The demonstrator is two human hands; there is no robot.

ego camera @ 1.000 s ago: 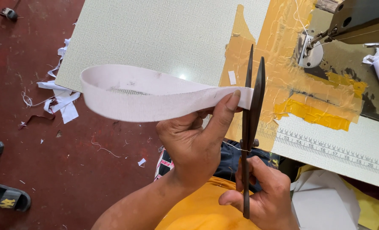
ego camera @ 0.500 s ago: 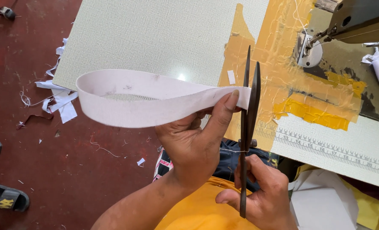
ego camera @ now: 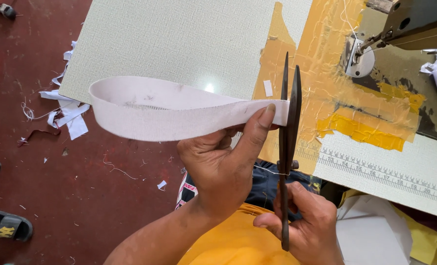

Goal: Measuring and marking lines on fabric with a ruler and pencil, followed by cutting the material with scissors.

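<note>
My left hand (ego camera: 225, 162) pinches a folded loop of wide white elastic band (ego camera: 154, 110) between thumb and fingers, the loop sticking out to the left above the floor. My right hand (ego camera: 304, 223) grips the handles of dark scissors (ego camera: 288, 122), held upright with the blades pointing away from me. The blades sit at the band's right end, just past my left thumb, and are nearly closed on it.
A pale textured table top (ego camera: 189, 39) lies ahead, patched with yellow tape (ego camera: 336, 83) and a printed ruler strip (ego camera: 385, 174). A sewing machine (ego camera: 405, 29) stands at the top right. White fabric scraps (ego camera: 66, 110) and sandals (ego camera: 7, 225) lie on the red floor.
The elastic loop has dropped slightly and shifted right with my left hand. The scissor blades have come closer together at the band's end.
</note>
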